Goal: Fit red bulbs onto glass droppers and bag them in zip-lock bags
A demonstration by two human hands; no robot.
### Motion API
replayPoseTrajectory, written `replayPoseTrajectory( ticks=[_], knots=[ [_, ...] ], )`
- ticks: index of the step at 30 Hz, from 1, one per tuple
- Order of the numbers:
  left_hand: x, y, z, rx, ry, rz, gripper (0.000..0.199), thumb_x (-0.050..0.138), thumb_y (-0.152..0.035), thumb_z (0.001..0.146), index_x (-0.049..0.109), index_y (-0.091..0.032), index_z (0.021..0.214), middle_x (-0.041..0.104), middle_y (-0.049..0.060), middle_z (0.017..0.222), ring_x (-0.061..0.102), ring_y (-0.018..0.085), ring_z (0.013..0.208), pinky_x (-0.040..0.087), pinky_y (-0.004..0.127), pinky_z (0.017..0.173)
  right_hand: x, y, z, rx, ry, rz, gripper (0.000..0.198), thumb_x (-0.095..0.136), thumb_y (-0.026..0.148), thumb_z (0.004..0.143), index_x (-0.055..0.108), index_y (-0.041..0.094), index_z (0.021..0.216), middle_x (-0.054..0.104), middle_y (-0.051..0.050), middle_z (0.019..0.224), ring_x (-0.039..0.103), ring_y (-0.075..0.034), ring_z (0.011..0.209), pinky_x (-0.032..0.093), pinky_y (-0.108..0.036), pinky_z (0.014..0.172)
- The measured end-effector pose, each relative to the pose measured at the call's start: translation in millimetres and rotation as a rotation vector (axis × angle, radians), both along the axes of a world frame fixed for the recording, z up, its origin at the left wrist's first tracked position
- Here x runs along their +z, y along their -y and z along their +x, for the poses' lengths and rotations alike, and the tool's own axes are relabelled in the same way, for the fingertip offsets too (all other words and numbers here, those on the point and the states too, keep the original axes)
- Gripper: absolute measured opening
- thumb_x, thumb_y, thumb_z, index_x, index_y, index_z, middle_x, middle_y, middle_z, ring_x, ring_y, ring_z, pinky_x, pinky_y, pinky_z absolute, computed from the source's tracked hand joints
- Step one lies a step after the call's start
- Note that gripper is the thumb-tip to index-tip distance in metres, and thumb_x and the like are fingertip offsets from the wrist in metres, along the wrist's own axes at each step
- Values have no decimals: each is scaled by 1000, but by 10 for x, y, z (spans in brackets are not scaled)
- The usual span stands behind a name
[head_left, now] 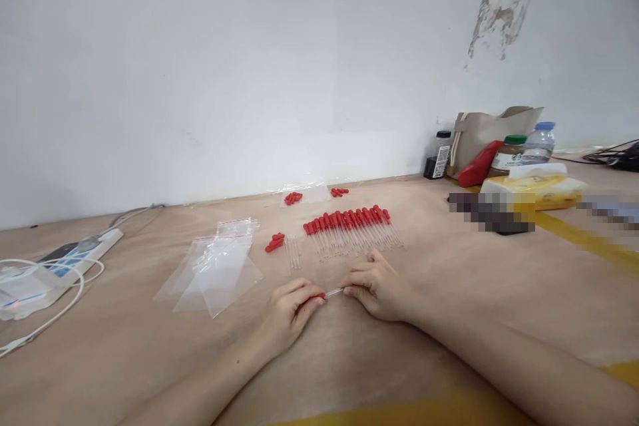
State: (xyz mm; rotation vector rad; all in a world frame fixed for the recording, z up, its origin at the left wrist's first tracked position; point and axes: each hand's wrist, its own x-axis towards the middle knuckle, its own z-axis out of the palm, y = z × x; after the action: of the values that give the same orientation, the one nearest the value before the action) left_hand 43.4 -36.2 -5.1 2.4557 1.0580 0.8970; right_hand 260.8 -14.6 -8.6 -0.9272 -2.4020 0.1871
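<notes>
My left hand (pixel 298 306) pinches a red rubber dropper bulb (pixel 322 295), of which only the end shows between thumb and fingers. A thin clear dropper tube (pixel 334 293) runs from the bulb to my right hand (pixel 375 286), whose fingertips are closed on its other end. Beyond my hands lies a row of several droppers (pixel 349 223) with red bulbs pointing to the wall. Left of that row are a few loose clear tubes (pixel 293 253) and a small pile of red bulbs (pixel 275 242).
Clear zip bags (pixel 219 269) lie fanned out at left, near a power strip (pixel 70 273) with white cables. More red bulbs (pixel 293 198) rest by the wall. At right stand a dark bottle (pixel 438 156), a beige bag (pixel 492 130), a jar, a water bottle and a tissue pack (pixel 534 190).
</notes>
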Motion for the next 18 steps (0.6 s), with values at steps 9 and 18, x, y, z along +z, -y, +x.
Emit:
replayPoseTrajectory(
  ticks=[9,18],
  knots=[
    [-32,-27,-29,-22,-90,69,21,40,-27,88,59,-19,92,60,5,80,56,15,71,44,26,66,-34,67,-68,-40,14,84,23,40,20,84,59,18,73,61,0,66,45,-10,58,22,-30,69],
    [-41,-28,-18,-53,-111,97,17,42,-24,87,57,-17,90,58,5,80,54,15,70,44,24,64,-40,112,-157,-35,7,58,24,39,21,84,54,17,65,59,1,62,41,-9,54,21,-28,68]
  ],
)
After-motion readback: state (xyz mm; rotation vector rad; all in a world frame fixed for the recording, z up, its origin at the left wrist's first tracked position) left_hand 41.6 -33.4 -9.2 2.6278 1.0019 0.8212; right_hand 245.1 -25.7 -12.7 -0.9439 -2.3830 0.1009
